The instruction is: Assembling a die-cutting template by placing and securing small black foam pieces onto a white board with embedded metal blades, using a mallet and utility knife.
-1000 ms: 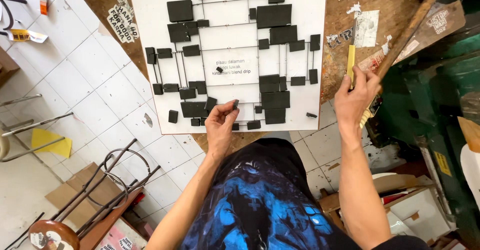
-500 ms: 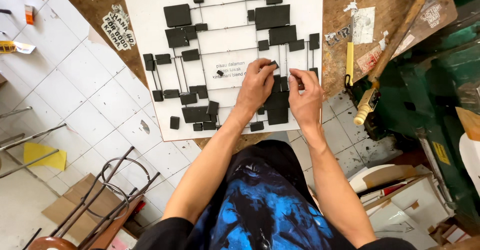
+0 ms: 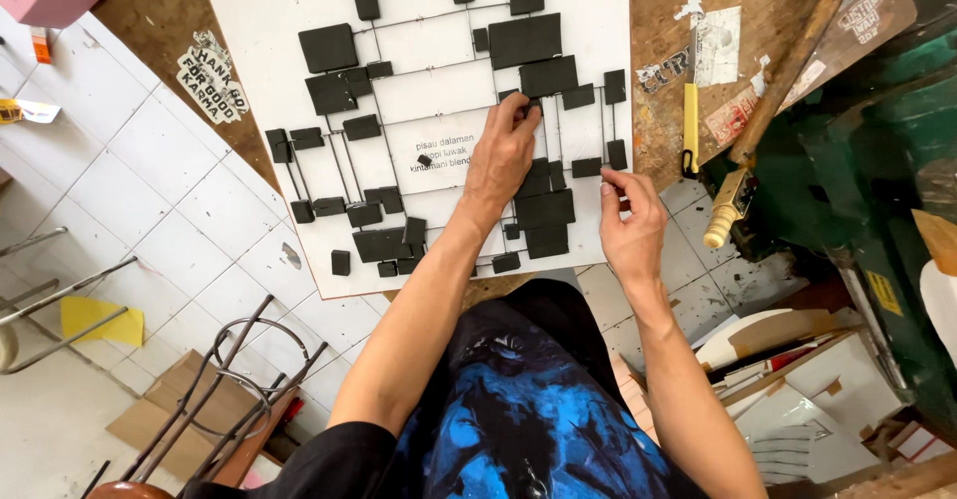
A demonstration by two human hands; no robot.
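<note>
1. Since half a second ago the two hands have drawn apart: the left hand (image 3: 503, 150) has slid up the white board (image 3: 419, 80), and the right hand (image 3: 630, 222) has moved out to the board's right edge.
2. That board lies flat on the brown wooden counter (image 3: 663, 110), covered with black rectangular blocks (image 3: 523, 40) joined by thin dark lines.
3. A wooden-handled hammer (image 3: 773, 110) lies slanted on the counter to the right, well apart from both hands.
4. A yellow-handled utility knife (image 3: 690, 125) lies just beside the board's right edge.
5. The left hand's fingers (image 3: 518, 110) are narrowed on a small black piece (image 3: 526, 110) near the board's middle, beside a larger block.
6. The right hand's fingers (image 3: 610, 188) are curled close together at the edge; whether they hold anything, I cannot tell.
</note>
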